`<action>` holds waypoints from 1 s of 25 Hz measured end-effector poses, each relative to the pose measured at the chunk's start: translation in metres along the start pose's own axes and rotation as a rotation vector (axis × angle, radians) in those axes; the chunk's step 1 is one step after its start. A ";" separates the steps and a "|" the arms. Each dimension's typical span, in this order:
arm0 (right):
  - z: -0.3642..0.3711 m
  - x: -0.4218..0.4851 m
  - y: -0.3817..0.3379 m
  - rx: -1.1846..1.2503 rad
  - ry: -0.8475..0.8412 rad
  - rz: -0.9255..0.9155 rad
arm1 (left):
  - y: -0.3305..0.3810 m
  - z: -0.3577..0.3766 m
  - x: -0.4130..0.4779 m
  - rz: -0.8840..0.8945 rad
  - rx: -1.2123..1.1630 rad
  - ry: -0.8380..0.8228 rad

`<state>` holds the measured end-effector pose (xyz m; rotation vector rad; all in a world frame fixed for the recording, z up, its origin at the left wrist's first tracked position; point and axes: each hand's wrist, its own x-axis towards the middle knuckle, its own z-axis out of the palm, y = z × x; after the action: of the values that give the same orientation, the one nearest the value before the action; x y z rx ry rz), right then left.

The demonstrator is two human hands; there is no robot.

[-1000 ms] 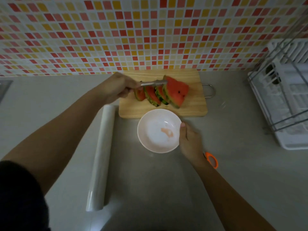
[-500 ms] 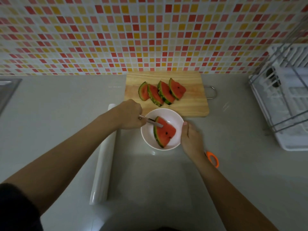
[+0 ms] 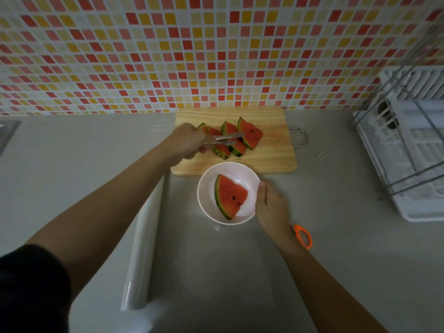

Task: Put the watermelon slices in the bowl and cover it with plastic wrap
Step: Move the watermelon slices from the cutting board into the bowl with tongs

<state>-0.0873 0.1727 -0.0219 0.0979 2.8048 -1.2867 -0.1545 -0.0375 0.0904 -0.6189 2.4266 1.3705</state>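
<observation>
Watermelon slices, red-fleshed wedges with green rind [image 3: 230,140], lie overlapping on a pale rectangular wooden cutting board [image 3: 271,159] at the centre of the frame, while one wedge [image 3: 229,195] already rests inside a round white bowl [image 3: 204,188] just below the board on the grey table [image 3: 348,248]. The left hand [image 3: 187,143], reaching in from the lower left, is closed around a pair of slim metal tongs [image 3: 228,138] whose tips sit narrowly apart over the middle slices on the board; whether they yet pinch a slice cannot be told. The right hand [image 3: 271,210] holds the bowl's right rim, thumb on its edge. The step in hand appears to be fetching a second slice, with about four left on the board. The next move calls for a firm squeeze on one wedge, a lift clear of its neighbours and a short carry down to the bowl. A long roll of clear plastic wrap [image 3: 144,248] lies left of the bowl under the left forearm, untouched. Orange-handled scissors [image 3: 304,236] show beside the right wrist, and a white dish rack [image 3: 408,152] stands at the right edge.
</observation>
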 end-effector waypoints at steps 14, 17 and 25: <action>0.000 0.000 0.000 -0.030 -0.035 0.012 | 0.002 0.036 0.045 0.038 0.057 0.270; 0.001 0.000 0.000 -0.003 -0.023 0.032 | -0.006 0.024 0.034 0.074 -0.045 0.308; 0.002 -0.001 0.002 0.031 0.017 0.022 | -0.087 -0.014 -0.063 0.167 -0.067 0.144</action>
<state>-0.0858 0.1723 -0.0244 0.1413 2.7906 -1.3309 -0.0574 -0.0754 0.0610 -0.5592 2.6068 1.5267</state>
